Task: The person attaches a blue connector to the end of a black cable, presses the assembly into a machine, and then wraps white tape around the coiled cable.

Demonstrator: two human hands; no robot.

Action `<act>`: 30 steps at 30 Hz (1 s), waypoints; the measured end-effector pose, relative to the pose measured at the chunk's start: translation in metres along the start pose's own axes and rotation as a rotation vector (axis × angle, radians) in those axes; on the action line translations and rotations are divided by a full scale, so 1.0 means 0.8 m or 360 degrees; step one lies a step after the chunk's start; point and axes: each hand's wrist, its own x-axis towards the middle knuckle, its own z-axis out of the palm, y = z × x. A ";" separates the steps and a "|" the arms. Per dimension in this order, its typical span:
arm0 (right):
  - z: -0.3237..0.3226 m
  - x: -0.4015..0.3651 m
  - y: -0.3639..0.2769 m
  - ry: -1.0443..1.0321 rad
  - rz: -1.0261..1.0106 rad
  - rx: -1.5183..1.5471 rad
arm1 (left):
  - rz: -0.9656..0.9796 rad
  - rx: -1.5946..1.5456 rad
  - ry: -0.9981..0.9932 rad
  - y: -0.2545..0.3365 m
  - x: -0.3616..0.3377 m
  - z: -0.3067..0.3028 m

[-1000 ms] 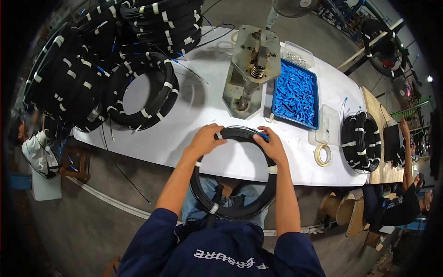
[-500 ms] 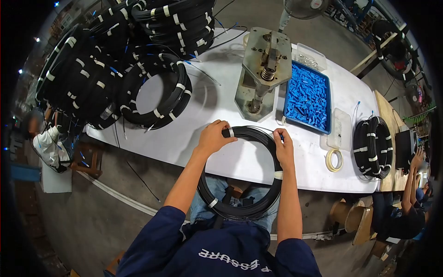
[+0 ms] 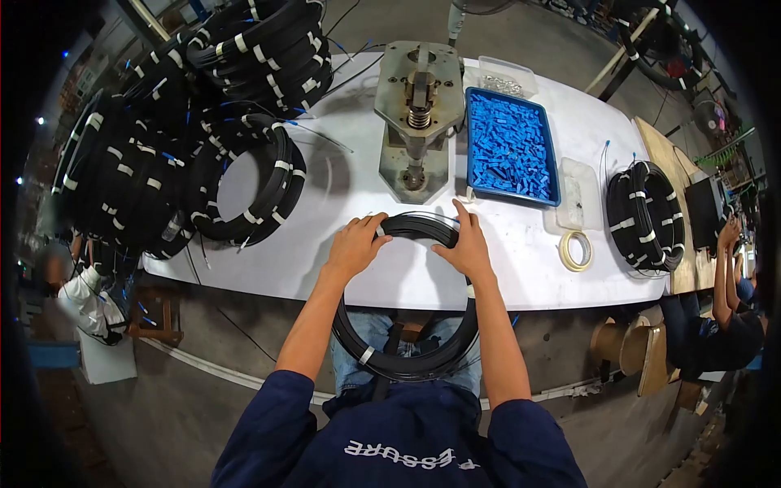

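White counter [image 3: 521, 285]: near edge crosses beneath the held coil; piled coils [image 3: 122, 183] hide much of its far left part.
Held coil [image 3: 416, 368]: black with white bands, upper arc over the counter, lower arc past the near edge above the lap; hands and right forearm cover parts of it.
Left hand [image 3: 355, 246]: curled round the upper left arc, thumb toward the ring's opening, fingers partly hidden.
Right hand [image 3: 469, 246]: thumb and forefinger spread wide at the upper right arc; other fingers hidden, so whether it grips cannot be told.
Metal press [image 3: 415, 114]: just beyond the coil, a white strip between.
Blue tray [image 3: 512, 198]: right of the press, holding small blue pieces [image 3: 511, 142].
Elbow room: white surface stretches from right hand to tape roll [image 3: 567, 254].
Right end: another coil [image 3: 645, 215]; beyond, a co-worker [image 3: 736, 329], partly lost in the dark rim.
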 end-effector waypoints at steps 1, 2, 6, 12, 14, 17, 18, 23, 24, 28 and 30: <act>0.003 -0.001 -0.001 0.0082 0.0011 -0.0032 | 0.0002 0.0010 0.0031 0.000 0.000 0.001; 0.003 -0.002 -0.006 0.0102 0.0011 -0.0026 | 0.0005 0.0022 0.0059 0.000 -0.001 0.001; -0.008 -0.006 -0.015 -0.0012 0.0304 -0.0105 | -0.0025 0.0026 0.0029 0.002 -0.002 0.001; -0.037 -0.056 0.013 -0.0230 0.0518 -0.0138 | 0.0055 -0.0163 0.0193 -0.001 -0.029 -0.010; -0.031 -0.081 0.013 -0.0173 0.0288 -0.0140 | -0.0004 -0.0199 0.0186 -0.001 -0.037 -0.018; -0.035 -0.097 -0.005 -0.0020 0.0235 0.0049 | -0.0106 -0.0398 0.0217 0.004 -0.052 -0.026; -0.057 -0.098 -0.030 -0.0135 0.0390 0.0367 | -0.0103 -0.0557 0.0278 0.004 -0.049 -0.035; -0.114 -0.103 -0.109 -0.0087 0.0109 0.0272 | -0.0114 -0.0695 0.0270 0.025 -0.049 -0.084; -0.128 -0.102 -0.126 -0.0073 0.0111 0.0280 | -0.0079 -0.0745 0.0259 0.031 -0.047 -0.094; -0.187 -0.087 -0.185 0.0178 -0.0479 0.0032 | -0.0010 -0.0883 0.0613 0.046 -0.048 -0.117; -0.213 -0.078 -0.209 0.0177 -0.0602 -0.0078 | 0.0013 -0.1032 0.0757 0.058 -0.044 -0.132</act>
